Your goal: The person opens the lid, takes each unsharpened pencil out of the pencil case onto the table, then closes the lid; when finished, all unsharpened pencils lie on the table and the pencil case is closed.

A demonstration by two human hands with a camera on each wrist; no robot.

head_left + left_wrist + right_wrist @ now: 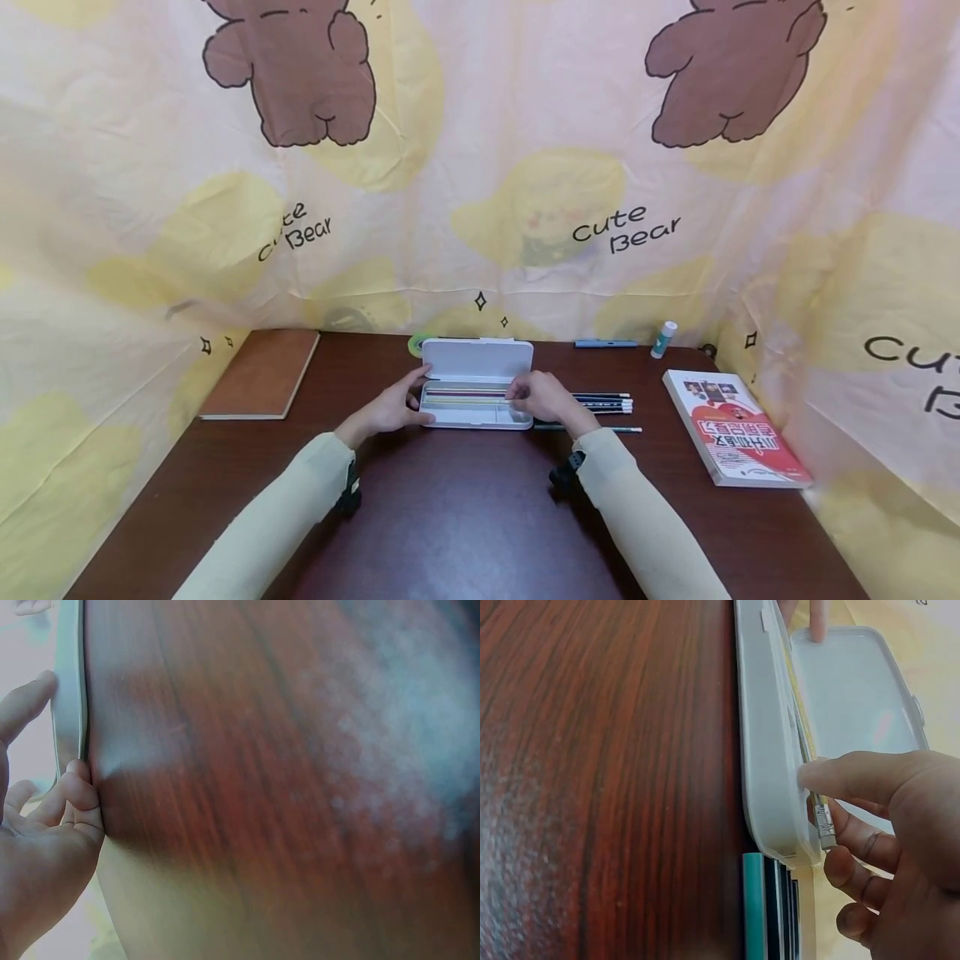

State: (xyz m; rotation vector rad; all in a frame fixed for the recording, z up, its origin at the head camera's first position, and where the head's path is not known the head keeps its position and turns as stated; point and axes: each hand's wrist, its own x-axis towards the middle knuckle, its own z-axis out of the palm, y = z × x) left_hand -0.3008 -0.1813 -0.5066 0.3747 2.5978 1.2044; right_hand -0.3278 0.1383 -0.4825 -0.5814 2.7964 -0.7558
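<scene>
While the left hand (392, 406) holds the left end of the open case (453, 415) between spread thumb and finger in the head view, the right hand (540, 395) bends over the right end. Several loose pencils (611, 407) lie right of the case on the desk (480, 508), between a notebook (262, 375) and a book (738, 429). From the left wrist, fingers touch the case's corner. From the right wrist, thumb and fingers, nearly together, pinch one pencil (825, 825) near its eraser, lengthwise along the case's rim.
</scene>
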